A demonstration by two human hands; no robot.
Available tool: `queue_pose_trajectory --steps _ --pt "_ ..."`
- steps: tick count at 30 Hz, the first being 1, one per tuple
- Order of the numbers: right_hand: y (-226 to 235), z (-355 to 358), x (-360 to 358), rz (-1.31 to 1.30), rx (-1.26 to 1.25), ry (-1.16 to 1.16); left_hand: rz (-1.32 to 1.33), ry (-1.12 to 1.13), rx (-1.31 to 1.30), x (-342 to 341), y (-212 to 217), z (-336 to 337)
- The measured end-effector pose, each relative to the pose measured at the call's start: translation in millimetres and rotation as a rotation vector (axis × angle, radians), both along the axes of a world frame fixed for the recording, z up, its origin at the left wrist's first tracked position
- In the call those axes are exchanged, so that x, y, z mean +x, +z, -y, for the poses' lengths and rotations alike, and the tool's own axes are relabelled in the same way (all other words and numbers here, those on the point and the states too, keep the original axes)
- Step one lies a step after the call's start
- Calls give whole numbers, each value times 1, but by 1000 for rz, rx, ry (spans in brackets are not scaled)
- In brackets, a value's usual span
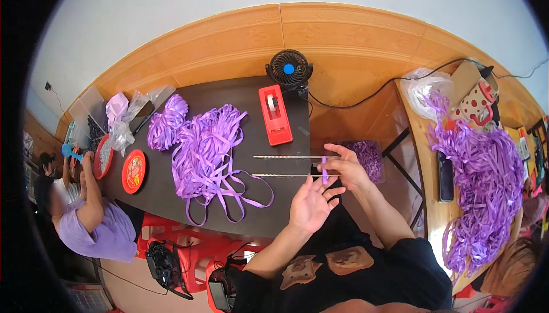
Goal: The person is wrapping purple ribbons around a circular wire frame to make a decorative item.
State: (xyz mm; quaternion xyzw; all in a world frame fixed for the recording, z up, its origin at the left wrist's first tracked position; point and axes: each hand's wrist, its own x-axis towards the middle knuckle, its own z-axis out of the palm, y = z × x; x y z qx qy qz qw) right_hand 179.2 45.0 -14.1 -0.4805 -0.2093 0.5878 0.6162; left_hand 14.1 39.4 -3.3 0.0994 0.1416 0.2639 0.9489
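Two thin parallel metal rods (286,175) stick out level beyond the table's right edge, with a short purple ribbon (324,170) across both. My right hand (353,171) reaches in from the right, its thumb and fingers closed on the ribbon at the rods. Just below, my left hand (310,205) lies palm up with its fingers apart, the fingertips close to the lower rod and the ribbon's lower end. Whether those fingertips touch it I cannot tell. A loose heap of purple ribbon (206,153) spreads over the dark table to the left.
The dark table (234,93) bears a red tape dispenser (276,116), a black fan (289,68) and a red plate (134,171). More purple ribbon (486,181) covers the wooden table at right, beside a phone (445,177). A person in a purple shirt (106,227) sits at far left.
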Motion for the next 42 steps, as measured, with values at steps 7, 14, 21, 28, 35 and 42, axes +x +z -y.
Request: queue_pose_trajectory --steps 7,14,21,28,35,42 --pt "2 0 -4 133 32 -37 -13 2 3 1 2 -1" --pt "2 1 -8 127 44 -62 -10 3 -1 0 1 -1" --pt "-4 3 -7 -73 85 -7 -13 8 2 1 1 -1" --pt "-3 5 -11 -118 53 -56 -25 0 30 1 3 -1" --pt "-2 12 4 180 163 -82 -36 2 29 1 2 -1" --pt "27 -16 37 1037 362 320 -47 9 38 1 2 0"
